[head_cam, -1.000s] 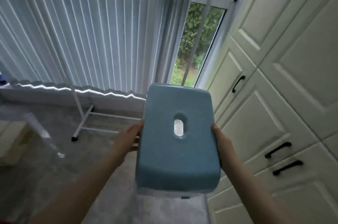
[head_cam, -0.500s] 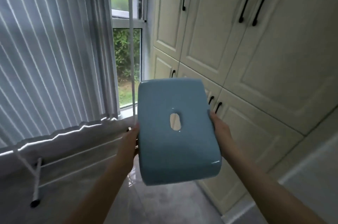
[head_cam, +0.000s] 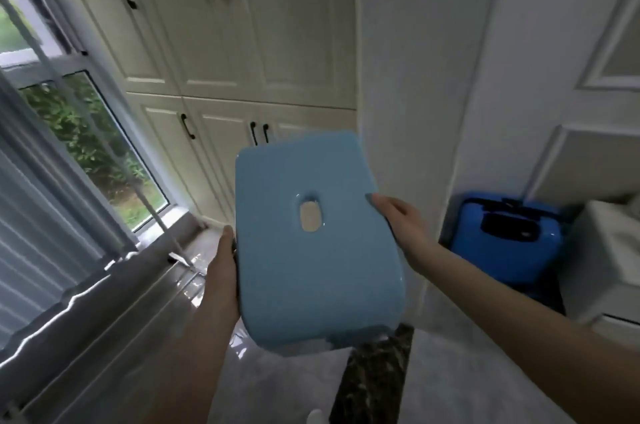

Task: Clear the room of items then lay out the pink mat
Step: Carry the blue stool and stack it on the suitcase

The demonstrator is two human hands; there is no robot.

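Note:
I hold a light blue plastic stool (head_cam: 313, 271) in front of me, its flat top facing the camera, with an oval hole in the middle. My left hand (head_cam: 224, 271) grips its left side. My right hand (head_cam: 398, 219) grips its right side, thumb over the top edge. The stool hangs in the air above the grey floor. No pink mat is in view.
Cream cupboards with black handles (head_cam: 221, 42) fill the wall ahead. A window with grey vertical blinds (head_cam: 45, 215) is on the left. A bright blue suitcase (head_cam: 505, 236) stands at the right beside a white unit (head_cam: 602, 250). A dark marble threshold strip (head_cam: 374, 375) crosses the floor.
My view has swung right, from the window and blinds to the cupboards and a doorway with the suitcase. The stool has stayed in both hands.

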